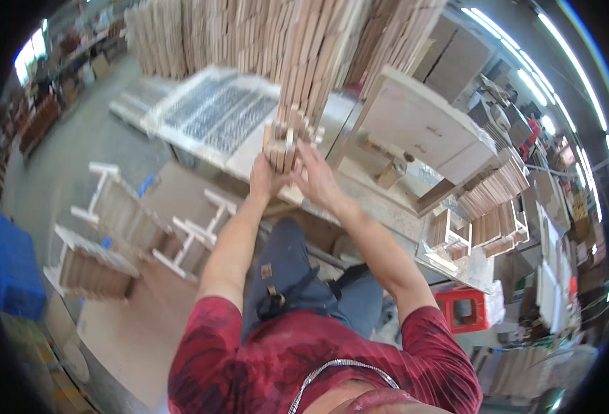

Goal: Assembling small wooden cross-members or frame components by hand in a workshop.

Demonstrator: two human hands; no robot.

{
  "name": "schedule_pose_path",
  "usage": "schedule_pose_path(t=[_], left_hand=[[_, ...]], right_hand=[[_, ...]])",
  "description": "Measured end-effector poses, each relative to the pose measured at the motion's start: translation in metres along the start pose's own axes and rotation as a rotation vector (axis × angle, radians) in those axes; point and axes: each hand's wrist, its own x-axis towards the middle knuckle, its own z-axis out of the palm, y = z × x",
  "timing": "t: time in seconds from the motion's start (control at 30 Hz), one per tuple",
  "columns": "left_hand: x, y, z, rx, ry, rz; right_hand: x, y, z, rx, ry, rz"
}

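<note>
A small bundle of short wooden pieces [279, 156] stands on the near edge of the worktable, straight ahead of me. My left hand [268, 178] is closed round its left side. From the right, my right hand [317, 178] presses its fingers against the same bundle, with the thumb on the near side. Just behind the bundle rises a tall stack of wooden slats [310, 65]. The exact shape of the pieces is blurred, and my palms hide part of them.
Left of my hands lies a grey patterned panel [211, 110] on the table. At the right stand a wooden machine housing [415, 114] and several stacked slats [494, 186]. Lower left are white-framed racks of wood [128, 214] and a blue crate [18, 269]. A red plastic stool [462, 310] stands lower right.
</note>
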Motion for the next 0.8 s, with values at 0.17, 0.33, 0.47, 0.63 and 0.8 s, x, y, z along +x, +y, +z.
schedule_pose_path(t=[0.17, 0.33, 0.47, 0.63, 0.8], left_hand=[[-0.009, -0.001, 0.007, -0.076, -0.031, 0.037], [-0.002, -0.011, 0.013, 0.042, 0.026, 0.077], [-0.012, 0.017, -0.023, 0.069, 0.008, -0.047], [-0.013, 0.014, -0.075, -0.064, 0.109, -0.154], [0.029, 0.108, -0.154, -0.184, 0.215, -0.063]], right_hand=[[-0.045, -0.03, -0.058, 0.038, -0.032, 0.069], [-0.032, -0.051, -0.144, 0.026, -0.019, 0.059], [0.044, -0.048, -0.219, -0.171, 0.032, 0.062], [0.21, -0.026, -0.28, -0.129, 0.319, 0.044], [0.341, -0.008, -0.272, -0.054, 0.381, 0.117]])
